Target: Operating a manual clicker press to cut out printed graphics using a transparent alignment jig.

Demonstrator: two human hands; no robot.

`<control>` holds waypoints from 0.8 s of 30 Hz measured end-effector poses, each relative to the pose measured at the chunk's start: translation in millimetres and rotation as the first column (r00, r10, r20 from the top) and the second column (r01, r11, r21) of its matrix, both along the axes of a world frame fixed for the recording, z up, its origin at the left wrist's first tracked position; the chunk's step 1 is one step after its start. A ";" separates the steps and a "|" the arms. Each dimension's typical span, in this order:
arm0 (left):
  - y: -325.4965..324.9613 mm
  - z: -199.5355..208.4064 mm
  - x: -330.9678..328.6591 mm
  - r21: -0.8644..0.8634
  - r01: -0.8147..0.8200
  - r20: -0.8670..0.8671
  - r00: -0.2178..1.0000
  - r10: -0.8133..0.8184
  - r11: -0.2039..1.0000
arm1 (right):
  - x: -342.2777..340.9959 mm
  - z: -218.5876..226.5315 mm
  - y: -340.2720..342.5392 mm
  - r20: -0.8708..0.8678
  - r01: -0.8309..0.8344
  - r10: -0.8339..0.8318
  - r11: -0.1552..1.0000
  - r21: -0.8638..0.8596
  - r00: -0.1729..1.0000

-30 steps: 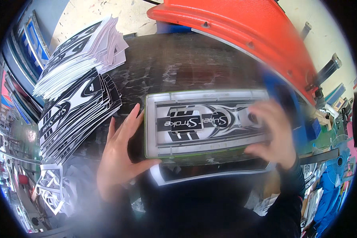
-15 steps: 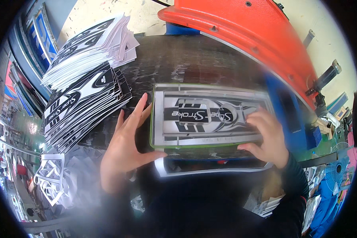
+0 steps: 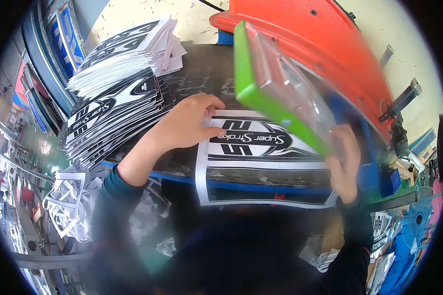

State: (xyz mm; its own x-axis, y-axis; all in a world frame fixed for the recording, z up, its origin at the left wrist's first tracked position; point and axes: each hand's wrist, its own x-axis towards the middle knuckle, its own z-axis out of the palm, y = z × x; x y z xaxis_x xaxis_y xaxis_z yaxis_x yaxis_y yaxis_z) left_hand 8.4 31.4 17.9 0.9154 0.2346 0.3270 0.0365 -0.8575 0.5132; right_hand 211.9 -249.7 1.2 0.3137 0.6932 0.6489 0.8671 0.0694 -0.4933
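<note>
My right hand [image 3: 344,164] grips the lower right end of a cutting die [image 3: 270,105], a clear plate with a thick green edge. The die is tilted steeply up off the table. Beneath it lies a black-and-white printed sheet [image 3: 251,140], its right part hidden by the die and my hand. At the sheet's left edge rests my left hand [image 3: 184,123], fingers curved, thumb and forefinger apart over the print. A white-edged strip frame [image 3: 202,189] of the sheet hangs over the table's front edge.
Two stacks stand at the left of the dark table [image 3: 206,64]: printed black-and-white pieces [image 3: 118,113] and, behind them, white-edged sheets [image 3: 128,54]. A red press arm [image 3: 330,44] spans the back right. Paper offcuts [image 3: 74,206] heap below left; a blue fan [image 3: 418,219] stands right.
The cutting die, flat on the sheet before, has been lifted and tipped up by my right hand, uncovering the print. My left hand has moved up and right onto the sheet's left edge.
</note>
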 end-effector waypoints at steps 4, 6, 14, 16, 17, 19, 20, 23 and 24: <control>-1.6 7.1 3.0 0.035 -0.005 -0.154 0.988 0.010 0.999 | 4.0 -4.4 -1.7 -0.096 0.024 -0.015 0.995 0.097 0.995; -4.1 11.1 1.3 -0.221 -0.046 -0.089 0.996 0.027 0.974 | 6.0 -6.0 -2.6 -0.131 0.035 -0.018 0.992 0.125 0.991; 16.3 38.0 -66.3 -0.313 -0.491 0.404 0.706 0.582 0.813 | -1.0 -8.7 -1.9 -0.272 0.081 -0.019 0.973 0.218 0.962; 53.9 38.3 -104.5 -0.443 -0.401 0.601 0.530 0.598 0.802 | 2.0 -13.0 -1.9 -0.289 0.088 -0.013 0.964 0.249 0.957; 58.7 49.4 -124.8 -0.474 -0.336 0.588 0.568 0.576 0.814 | 6.3 -15.8 -6.7 -0.313 0.107 -0.035 0.971 0.216 0.949; 90.6 53.6 -181.3 -0.550 -0.422 0.511 0.511 0.691 0.720 | 5.9 -15.5 -5.8 -0.317 0.115 -0.038 0.967 0.228 0.948; 99.2 56.4 -206.0 -0.583 -0.470 0.449 0.493 0.745 0.663 | 6.3 -14.6 -5.7 -0.316 0.134 -0.054 0.963 0.236 0.947; 127.7 38.9 -237.5 -0.261 -0.869 0.362 0.315 0.877 0.420 | 14.2 -19.0 -8.8 -0.330 0.129 -0.036 0.956 0.264 0.943; 128.2 28.1 -245.3 -0.001 -0.979 0.484 0.177 0.857 0.203 | 14.5 -19.2 -6.9 -0.331 0.110 -0.004 0.947 0.302 0.944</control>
